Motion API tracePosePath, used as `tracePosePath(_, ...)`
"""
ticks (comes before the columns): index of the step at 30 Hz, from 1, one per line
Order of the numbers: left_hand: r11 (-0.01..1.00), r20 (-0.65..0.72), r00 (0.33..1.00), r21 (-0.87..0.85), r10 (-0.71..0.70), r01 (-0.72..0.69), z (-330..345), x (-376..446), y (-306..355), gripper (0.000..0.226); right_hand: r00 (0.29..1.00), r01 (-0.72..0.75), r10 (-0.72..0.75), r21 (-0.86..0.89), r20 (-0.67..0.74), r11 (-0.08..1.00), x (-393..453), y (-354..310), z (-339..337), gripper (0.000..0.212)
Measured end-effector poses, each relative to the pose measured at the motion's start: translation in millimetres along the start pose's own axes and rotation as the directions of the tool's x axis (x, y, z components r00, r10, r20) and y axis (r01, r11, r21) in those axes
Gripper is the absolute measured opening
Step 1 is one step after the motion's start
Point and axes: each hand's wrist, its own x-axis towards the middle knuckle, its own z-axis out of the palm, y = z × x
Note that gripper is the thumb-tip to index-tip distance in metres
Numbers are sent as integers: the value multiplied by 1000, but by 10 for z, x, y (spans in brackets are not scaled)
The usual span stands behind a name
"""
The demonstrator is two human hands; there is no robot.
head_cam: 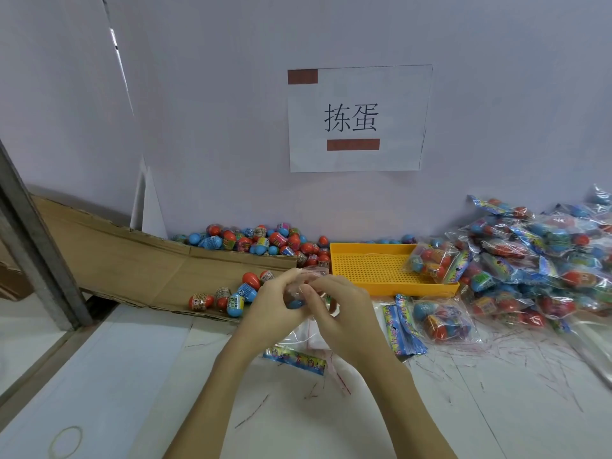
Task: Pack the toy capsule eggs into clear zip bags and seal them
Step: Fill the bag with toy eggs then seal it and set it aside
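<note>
left hand and right hand: fingers curled, clear zip bag with eggs pinched between them | bag held above table middle, near yellow tray front-left corner | loose eggs piled at back edge

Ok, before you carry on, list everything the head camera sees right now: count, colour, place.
Loose capsule eggs: many, red and blue, heaped against the back wall.
Near eggs: about seven, red and blue, on the cardboard left of the hands.
Tray: one, yellow, perforated, centre right; one filled bag lies over its right end.
Packed bags: large pile, clear with blue headers, far right.
Single packed bag: one, in front of the tray.
Blue header strips: a few, beside that bag.
Empty bag: at least one, clear with a blue header, under the hands.
Paper sign: one, white, on the wall.
Rubber band: one, pale, bottom left.
Left hand, right hand: fingers of both pinch a clear bag holding a blue egg.
</note>
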Motion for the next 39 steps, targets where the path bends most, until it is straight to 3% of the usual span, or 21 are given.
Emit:
tracePosePath(5,1000,33,999,-10,4,-4,-28,-15,-3,47,986,-87,84,13,141,996,-40,-25,63,30)
tracePosePath(9,999,41,999,36,15,-17,10,-29,-9,44,978,-121,128,-48,166,991,-48,15,71,13)
tracePosePath(14,974,35,999,227,-15,6,34,-24,-35,43,967,-254,254,-22,-10,967,-12,57,59,7)
tracePosePath(19,982,65,996,183,-59,46,49,-22,-43,40,939,-282,274,-7,-207,960,40,95,-22,13)
tracePosePath(25,965,-40,999,260,-13,23,69,-1,-72,17,965,-196,201,46,-170,980,29,40,-11,5)
tracePosePath(27,965,-183,983,256,-7,55,32,22,-84,12,959,-153,160,50,-234,987,29,13,3,8)
tracePosePath(29,963,-377,926,240,-26,125,-30,43,-96,13,951,-165,173,52,-256,985,22,27,5,13)
tracePosePath(32,979,-569,817,97,-94,180,-110,48,-159,28,973,-210,205,-40,-107,977,-30,108,51,16)
tracePosePath(35,976,-655,725,-120,-214,179,-163,52,-178,33,981,-140,167,-230,101,963,-97,170,181,20)
tracePosePath(39,964,-656,709,-222,-257,144,-198,53,-178,34,964,-66,153,-364,216,929,-136,184,343,28)
